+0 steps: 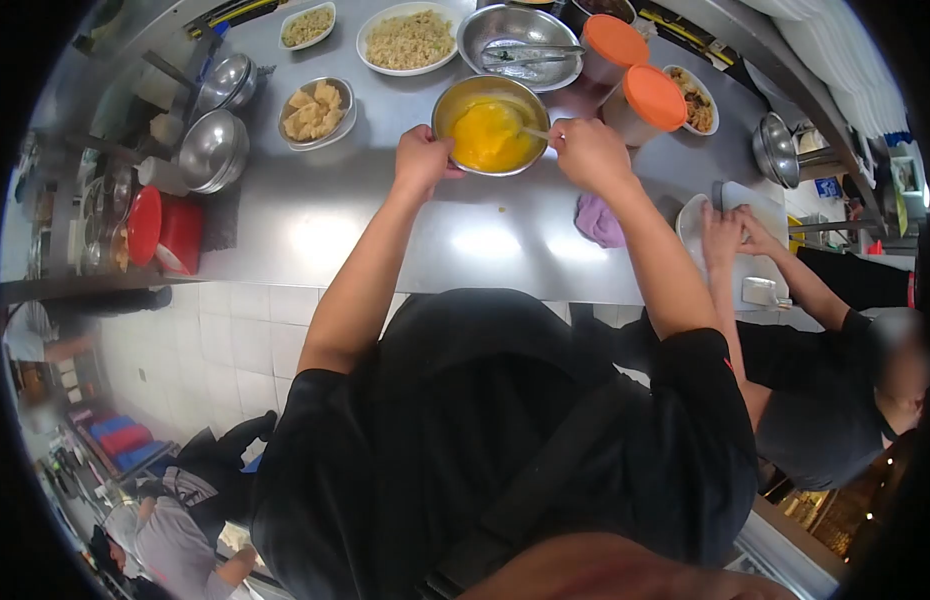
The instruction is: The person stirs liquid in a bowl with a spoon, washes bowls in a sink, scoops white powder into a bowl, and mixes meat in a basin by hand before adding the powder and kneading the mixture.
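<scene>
In front of me on the steel counter [365,225] is a metal bowl [533,97] of yellow beaten egg [485,135]. My left hand [425,160] grips the bowl's left rim, thumb near the edge. At the right side, my right hand [590,152] is closed around the handle of a utensil [534,132] that reaches into the egg. Its submerged end is blurred, so I cannot make out its kind. Just behind stands a larger steel bowl [505,22] with metal tongs [533,53] lying in it.
Fried rice fills a white dish [410,40]; yellowish chunks sit in a bowl [316,110]. Orange-lidded tubs [653,98] stand right of the egg bowl, and a purple cloth [599,220] lies nearer. A co-worker's hands [735,232] work at the far right. Steel bowls [213,150] are stacked left.
</scene>
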`<state>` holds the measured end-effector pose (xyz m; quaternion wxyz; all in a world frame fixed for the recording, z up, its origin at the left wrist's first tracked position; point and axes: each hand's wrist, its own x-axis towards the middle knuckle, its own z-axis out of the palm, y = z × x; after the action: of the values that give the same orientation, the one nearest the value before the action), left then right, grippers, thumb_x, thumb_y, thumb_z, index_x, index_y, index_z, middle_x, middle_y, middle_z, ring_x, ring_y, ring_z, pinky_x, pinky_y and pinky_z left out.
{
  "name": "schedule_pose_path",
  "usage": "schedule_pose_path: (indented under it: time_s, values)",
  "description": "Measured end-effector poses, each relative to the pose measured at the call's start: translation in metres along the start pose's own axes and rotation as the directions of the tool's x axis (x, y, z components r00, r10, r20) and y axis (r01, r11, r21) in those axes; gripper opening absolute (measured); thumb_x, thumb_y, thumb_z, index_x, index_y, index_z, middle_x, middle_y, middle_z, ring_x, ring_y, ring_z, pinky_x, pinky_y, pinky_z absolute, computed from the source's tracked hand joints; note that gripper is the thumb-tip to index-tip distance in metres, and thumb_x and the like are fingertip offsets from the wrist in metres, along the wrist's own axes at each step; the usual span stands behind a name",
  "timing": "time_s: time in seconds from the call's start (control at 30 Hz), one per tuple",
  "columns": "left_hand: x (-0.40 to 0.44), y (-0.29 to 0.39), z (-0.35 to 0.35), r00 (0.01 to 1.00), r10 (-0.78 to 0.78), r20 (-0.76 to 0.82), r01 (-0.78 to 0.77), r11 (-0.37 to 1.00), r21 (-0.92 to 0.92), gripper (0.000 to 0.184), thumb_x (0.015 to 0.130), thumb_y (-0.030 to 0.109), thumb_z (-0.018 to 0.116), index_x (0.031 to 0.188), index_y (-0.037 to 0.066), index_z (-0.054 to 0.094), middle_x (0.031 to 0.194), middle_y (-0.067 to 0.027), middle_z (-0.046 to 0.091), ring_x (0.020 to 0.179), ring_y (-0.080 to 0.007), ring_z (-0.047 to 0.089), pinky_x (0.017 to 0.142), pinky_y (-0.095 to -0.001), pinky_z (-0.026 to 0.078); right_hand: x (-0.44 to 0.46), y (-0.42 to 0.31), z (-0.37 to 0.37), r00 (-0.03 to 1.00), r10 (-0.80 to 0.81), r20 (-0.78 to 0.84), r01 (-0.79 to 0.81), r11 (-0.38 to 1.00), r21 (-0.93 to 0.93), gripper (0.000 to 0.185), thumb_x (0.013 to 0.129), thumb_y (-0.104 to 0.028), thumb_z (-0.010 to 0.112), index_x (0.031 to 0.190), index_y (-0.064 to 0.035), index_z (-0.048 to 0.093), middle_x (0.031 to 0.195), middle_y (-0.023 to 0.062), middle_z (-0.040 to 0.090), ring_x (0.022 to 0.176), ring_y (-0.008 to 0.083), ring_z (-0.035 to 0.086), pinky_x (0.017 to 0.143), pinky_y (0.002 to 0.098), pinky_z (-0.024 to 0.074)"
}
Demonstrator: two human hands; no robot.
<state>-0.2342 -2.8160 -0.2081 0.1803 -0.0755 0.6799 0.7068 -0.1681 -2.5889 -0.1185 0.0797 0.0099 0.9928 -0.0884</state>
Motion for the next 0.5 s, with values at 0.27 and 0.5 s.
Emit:
schedule_pose_path:
  time_s: [0.27, 0.5]
  values:
    - [0.028, 0.03, 0.003, 0.999, 0.048, 0.019, -0.048, 0.999, 0.011, 0.006, 0.082, -0.001, 0.055, 0.083, -0.006, 0.051, 0.08, -0.0191, 0.062, 0.062, -0.0278, 0.068, 0.052, -0.0361, 0.061, 0.029, 0.006, -0.025, 0.99, 0.082, -0.114, -0.08, 0.997, 0.015, 0.018, 0.083, -0.015, 0.056, 0.093, -0.0138, 0.071, 0.091, 0.0151, 0.069, 0.087, 0.034, 0.066, 0.077, 0.0465, 0.052]
    - [0.108, 0.109, 0.019, 0.99, 0.085, 0.108, -0.093, 0.993, 0.067, 0.019, 0.083, 0.0, 0.054, 0.098, -0.011, 0.051, 0.088, -0.0214, 0.063, 0.069, -0.0317, 0.068, 0.056, -0.038, 0.063, 0.098, 0.024, -0.075, 0.967, -0.028, -0.253, 0.007, 0.996, -0.084, 0.022, 0.082, -0.011, 0.054, 0.096, -0.0032, 0.069, 0.096, 0.0171, 0.069, 0.093, 0.0328, 0.067, 0.076, 0.0444, 0.0531]
